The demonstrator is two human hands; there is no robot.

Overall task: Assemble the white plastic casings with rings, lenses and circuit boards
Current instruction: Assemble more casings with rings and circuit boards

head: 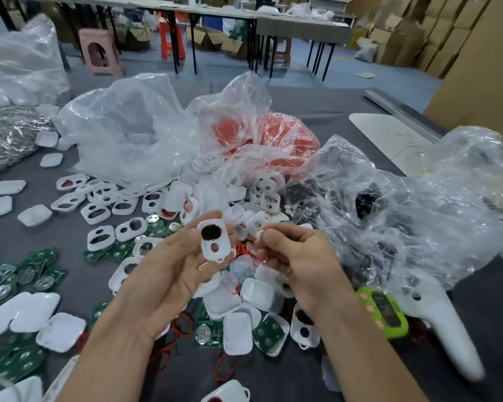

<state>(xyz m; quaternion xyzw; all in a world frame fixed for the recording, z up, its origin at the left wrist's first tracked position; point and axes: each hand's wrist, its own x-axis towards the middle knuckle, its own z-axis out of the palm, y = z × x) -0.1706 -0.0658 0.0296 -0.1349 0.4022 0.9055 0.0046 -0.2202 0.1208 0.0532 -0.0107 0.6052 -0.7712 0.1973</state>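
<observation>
The left hand (183,256) cradles a white casing (214,239) on curled fingers, its larger hole dark, its smaller clear; the right hand (291,250) pinches a small pale part (260,234), too blurred to identify; loose casings (99,210) and green circuit boards (269,332) cover the grey table (346,111).

We log 1 view: head-worn, wide-angle, pitched forward and down over the grey table (325,105). It sits very near. Both forearms enter from 6 o'clock, with the left hand (172,271) and right hand (296,256) at frame centre. The far tables (204,10) recede toward 12 o'clock.
</observation>
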